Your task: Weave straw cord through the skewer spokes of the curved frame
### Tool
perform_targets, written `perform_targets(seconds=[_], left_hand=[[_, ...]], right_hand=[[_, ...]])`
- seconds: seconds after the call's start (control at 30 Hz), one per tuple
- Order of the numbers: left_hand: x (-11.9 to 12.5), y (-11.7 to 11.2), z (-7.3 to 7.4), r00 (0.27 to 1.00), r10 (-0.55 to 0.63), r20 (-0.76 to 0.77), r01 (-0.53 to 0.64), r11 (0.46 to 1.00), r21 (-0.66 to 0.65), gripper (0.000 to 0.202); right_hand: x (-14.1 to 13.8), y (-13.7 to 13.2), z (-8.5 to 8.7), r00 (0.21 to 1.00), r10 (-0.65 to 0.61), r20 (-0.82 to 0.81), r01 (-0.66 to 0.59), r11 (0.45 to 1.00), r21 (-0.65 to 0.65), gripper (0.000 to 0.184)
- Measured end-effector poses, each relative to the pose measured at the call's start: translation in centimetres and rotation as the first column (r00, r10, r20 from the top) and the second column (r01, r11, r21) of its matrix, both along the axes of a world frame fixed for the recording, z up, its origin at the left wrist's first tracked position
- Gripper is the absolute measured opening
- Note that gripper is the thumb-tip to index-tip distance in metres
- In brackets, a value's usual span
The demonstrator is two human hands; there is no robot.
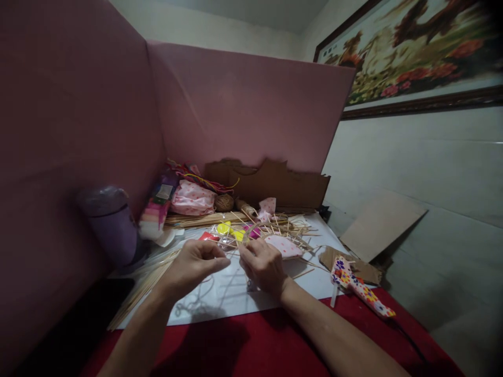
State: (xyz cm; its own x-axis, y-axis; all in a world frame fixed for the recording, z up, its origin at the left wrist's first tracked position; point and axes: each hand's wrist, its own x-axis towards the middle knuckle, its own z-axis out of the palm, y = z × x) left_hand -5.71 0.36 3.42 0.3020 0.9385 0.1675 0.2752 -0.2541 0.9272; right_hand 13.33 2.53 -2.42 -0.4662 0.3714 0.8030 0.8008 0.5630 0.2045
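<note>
My left hand (194, 264) and my right hand (262, 264) are close together over a white sheet (231, 293), fingers curled in a pinch. Between them they hold thin wooden sticks (236, 246) that seem joined into a small frame; a pale string (196, 301) trails under the left hand. Just beyond the fingers lie yellow, red and pink plastic bits (230, 230) and a loose heap of thin sticks (286, 228). A pink dotted fabric piece (285, 246) lies right of my right hand.
A patterned glue gun (359, 285) rests on the red cloth (267, 340) at right. A purple jar (112, 222), a stick bundle (145, 283), pink fabric (192, 199), a twine ball (223, 202) and cut cardboard (275, 183) crowd the back. Pink boards (251, 104) wall in left and back.
</note>
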Motion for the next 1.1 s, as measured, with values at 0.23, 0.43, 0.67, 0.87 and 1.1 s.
perform_targets(seconds=[0.23,0.43,0.67,0.87,1.1], left_hand=[[2.3,-0.2,-1.3,0.995,-0.084,0.061,0.087,0.995,-0.046,0.02],[2.5,-0.4,-1.1,0.992,-0.103,0.078,0.11,0.99,-0.085,0.02],[2.2,-0.4,-1.0,0.994,-0.078,0.075,0.079,0.997,-0.011,0.025],[2.7,-0.2,-1.1,0.987,-0.076,0.139,0.047,0.978,0.201,0.022],[3.4,0.7,-1.2,0.995,0.093,0.037,-0.1,0.942,0.321,0.016]], right_hand=[[-0.5,0.6,-0.5,0.984,0.008,-0.178,-0.032,0.991,-0.131,0.01],[-0.4,0.7,-0.6,0.957,0.056,-0.285,-0.114,0.975,-0.19,0.018],[-0.4,0.8,-0.5,0.958,0.058,-0.279,-0.111,0.978,-0.177,0.015],[-0.5,0.8,-0.7,0.966,0.057,-0.253,-0.114,0.97,-0.215,0.008],[-0.9,0.7,-0.8,0.983,0.057,-0.177,-0.094,0.973,-0.209,0.012]])
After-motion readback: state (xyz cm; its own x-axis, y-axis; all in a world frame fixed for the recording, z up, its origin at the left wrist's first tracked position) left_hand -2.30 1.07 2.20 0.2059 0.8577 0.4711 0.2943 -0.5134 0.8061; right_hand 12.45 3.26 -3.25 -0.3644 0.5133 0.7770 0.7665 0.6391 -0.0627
